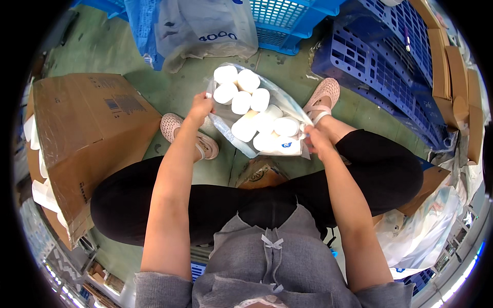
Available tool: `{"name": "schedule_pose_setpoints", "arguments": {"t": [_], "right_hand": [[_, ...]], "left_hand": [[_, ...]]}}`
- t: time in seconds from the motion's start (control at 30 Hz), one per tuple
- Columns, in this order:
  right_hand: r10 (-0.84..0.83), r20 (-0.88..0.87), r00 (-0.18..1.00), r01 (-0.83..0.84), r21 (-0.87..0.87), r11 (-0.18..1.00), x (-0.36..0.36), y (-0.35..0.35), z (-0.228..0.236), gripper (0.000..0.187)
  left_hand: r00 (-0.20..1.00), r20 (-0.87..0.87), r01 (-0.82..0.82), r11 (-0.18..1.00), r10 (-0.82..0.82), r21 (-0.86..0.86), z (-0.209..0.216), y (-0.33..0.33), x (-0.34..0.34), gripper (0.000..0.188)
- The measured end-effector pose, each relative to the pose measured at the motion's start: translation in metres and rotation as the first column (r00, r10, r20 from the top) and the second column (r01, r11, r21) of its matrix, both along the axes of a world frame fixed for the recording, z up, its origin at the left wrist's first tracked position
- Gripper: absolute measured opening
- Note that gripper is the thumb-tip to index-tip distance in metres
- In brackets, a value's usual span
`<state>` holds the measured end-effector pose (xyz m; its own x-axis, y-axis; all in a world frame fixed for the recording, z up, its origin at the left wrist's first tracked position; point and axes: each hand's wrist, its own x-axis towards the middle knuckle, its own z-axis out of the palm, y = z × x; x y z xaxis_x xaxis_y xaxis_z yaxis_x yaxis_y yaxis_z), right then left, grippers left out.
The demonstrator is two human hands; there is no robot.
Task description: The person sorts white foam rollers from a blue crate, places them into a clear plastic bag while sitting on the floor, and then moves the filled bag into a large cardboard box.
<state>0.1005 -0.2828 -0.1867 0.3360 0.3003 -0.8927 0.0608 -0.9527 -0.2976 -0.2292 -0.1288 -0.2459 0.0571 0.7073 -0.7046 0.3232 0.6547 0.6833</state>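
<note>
Between my feet a clear plastic bag (224, 129) lies with its mouth spread wide. Several white rounded bottle-like pieces (241, 102) are heaped inside it; which kind exactly, I cannot tell. My left hand (202, 106) is closed on the bag's left edge. On the opposite side, my right hand (318, 141) pinches the bag's right edge near a corner. A small blue mark shows on the white at the bag's near right.
A large cardboard box (97, 118) with white pieces along its side stands at my left. Ahead are a filled plastic bag (205, 31) and a light-blue crate (280, 20). Dark-blue crates (380, 72) rise at the right. Beside my right knee sits a white bag (426, 231).
</note>
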Motion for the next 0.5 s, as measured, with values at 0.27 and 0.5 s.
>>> {"name": "schedule_pose_setpoints", "arguments": {"t": [0.27, 0.5], "right_hand": [[-0.184, -0.288, 0.94, 0.188, -0.016, 0.982, -0.032, -0.02, -0.017, 0.044], [-0.267, -0.241, 0.933, 0.323, 0.236, 0.916, -0.037, 0.009, 0.028, 0.036]], "left_hand": [[0.99, 0.044, 0.14, 0.942, -0.132, -0.305, 0.01, -0.016, 0.008, 0.011], [0.952, 0.305, 0.074, 0.964, 0.008, -0.254, 0.049, 0.004, -0.001, 0.013]]}}
